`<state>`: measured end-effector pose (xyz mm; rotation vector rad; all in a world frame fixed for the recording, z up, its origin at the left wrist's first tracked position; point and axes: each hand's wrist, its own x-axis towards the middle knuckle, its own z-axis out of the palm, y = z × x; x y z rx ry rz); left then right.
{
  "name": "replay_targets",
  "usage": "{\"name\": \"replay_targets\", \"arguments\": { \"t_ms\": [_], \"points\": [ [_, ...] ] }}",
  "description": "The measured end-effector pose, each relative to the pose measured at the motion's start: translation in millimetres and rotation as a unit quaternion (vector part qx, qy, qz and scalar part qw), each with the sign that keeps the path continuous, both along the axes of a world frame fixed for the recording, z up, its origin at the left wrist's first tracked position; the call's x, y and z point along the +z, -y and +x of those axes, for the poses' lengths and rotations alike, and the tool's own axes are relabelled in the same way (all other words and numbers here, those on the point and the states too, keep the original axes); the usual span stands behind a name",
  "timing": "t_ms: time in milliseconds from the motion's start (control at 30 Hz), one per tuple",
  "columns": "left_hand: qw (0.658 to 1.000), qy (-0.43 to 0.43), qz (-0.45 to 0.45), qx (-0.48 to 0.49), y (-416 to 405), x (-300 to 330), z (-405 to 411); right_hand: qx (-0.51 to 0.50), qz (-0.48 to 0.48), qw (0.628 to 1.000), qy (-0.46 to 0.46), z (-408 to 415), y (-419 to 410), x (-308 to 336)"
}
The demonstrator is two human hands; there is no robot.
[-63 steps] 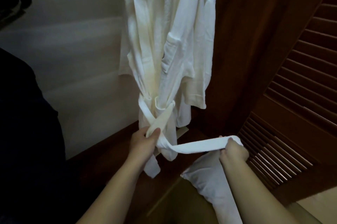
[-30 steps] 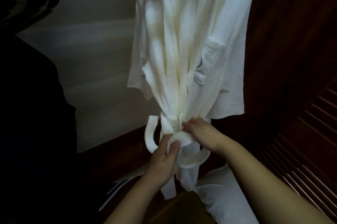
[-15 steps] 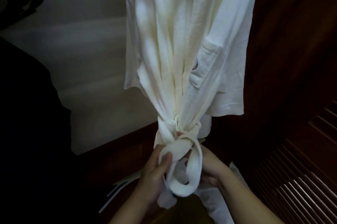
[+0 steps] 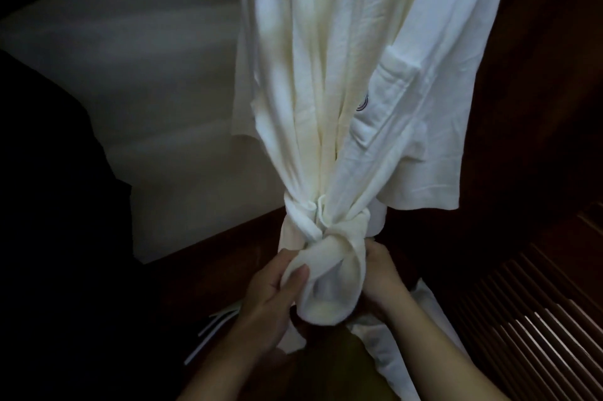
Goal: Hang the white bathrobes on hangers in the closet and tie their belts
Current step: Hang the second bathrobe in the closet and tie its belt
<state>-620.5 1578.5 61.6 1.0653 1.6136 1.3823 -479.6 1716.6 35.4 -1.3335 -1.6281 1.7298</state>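
A white bathrobe (image 4: 342, 80) hangs in the closet, gathered tight at the waist by its white belt (image 4: 329, 266). The belt forms a knot with a loop hanging below it. My left hand (image 4: 274, 296) grips the left side of the belt loop, thumb on top. My right hand (image 4: 380, 283) holds the belt's right side just under the knot, its fingers partly hidden behind the cloth. The hanger is out of view above.
A pale closet wall (image 4: 156, 80) lies behind on the left. Dark wood panelling and a louvred door (image 4: 538, 319) stand on the right. White cloth (image 4: 427, 328) lies on the closet floor below my right arm. A dark mass (image 4: 49, 204) fills the left edge.
The belt went from two loose ends held apart to a wrapped loop, and the loop has now drawn up into a tighter knot at the waist. Both hands closed in under it.
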Motion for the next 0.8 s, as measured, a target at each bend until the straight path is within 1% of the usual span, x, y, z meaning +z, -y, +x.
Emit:
{"name": "replay_targets", "arguments": {
  "t_ms": [33,67,167,233,300,333,367,400,433,467,500,533,567,633,700,733,800],
  "points": [
    [0.999,-0.032,-0.005,0.008,-0.7,-2.3,-3.7,-0.040,0.026,0.999,-0.003,-0.7,3.1,2.7],
    [0.997,-0.071,-0.004,0.010,-1.1,-5.9,-7.3,-0.069,0.076,0.995,0.002,-0.9,5.9,5.9],
    [0.988,-0.151,-0.008,0.016,-3.6,-11.8,-18.1,-0.092,0.241,0.964,0.059,0.0,16.6,8.4],
    [0.981,-0.192,-0.022,0.017,-7.9,-16.0,-27.8,-0.100,0.344,0.925,0.124,1.5,13.4,4.4],
    [0.964,-0.263,-0.041,0.004,-13.4,-21.9,-38.1,-0.088,0.448,0.864,0.214,6.1,4.0,0.4],
    [0.953,-0.300,-0.044,-0.001,-16.3,-25.1,-42.3,-0.078,0.473,0.840,0.254,9.3,-1.1,-1.7],
    [0.945,-0.324,-0.042,-0.006,-19.5,-28.2,-45.3,-0.070,0.467,0.834,0.284,13.7,-6.5,-5.5],
    [0.940,-0.338,-0.033,-0.008,-22.9,-30.1,-47.7,-0.069,0.439,0.843,0.302,17.6,-9.6,-7.9],
    [0.940,-0.341,-0.022,-0.008,-26.7,-31.5,-49.1,-0.071,0.390,0.868,0.299,20.8,-12.2,-8.4],
    [0.941,-0.337,-0.015,-0.003,-30.4,-31.9,-50.0,-0.078,0.329,0.903,0.264,23.5,-14.8,-7.9],
    [0.945,-0.327,-0.012,-0.001,-33.8,-31.2,-50.6,-0.085,0.256,0.942,0.199,25.4,-17.4,-5.4],
    [0.950,-0.313,-0.016,-0.001,-37.4,-31.4,-50.9,-0.091,0.192,0.969,0.127,27.2,-18.8,-0.1],
    [0.953,-0.301,-0.023,-0.008,-40.7,-31.2,-50.6,-0.097,0.143,0.982,0.070,29.6,-19.7,4.6],
    [0.953,-0.303,-0.024,-0.016,-44.9,-30.3,-49.9,-0.113,0.078,0.990,0.007,34.8,-20.5,12.0],
    [0.945,-0.327,-0.013,-0.019,-48.7,-32.1,-51.2,-0.130,0.031,0.991,-0.004,42.5,-24.1,19.6],
    [0.941,-0.337,-0.013,-0.016,-50.3,-35.4,-54.7,-0.122,0.020,0.992,0.017,49.1,-27.1,23.0],
    [0.939,-0.343,-0.023,-0.016,-51.1,-41.8,-62.0,-0.044,0.038,0.992,0.114,66.9,-36.8,26.6]
  ]
}}
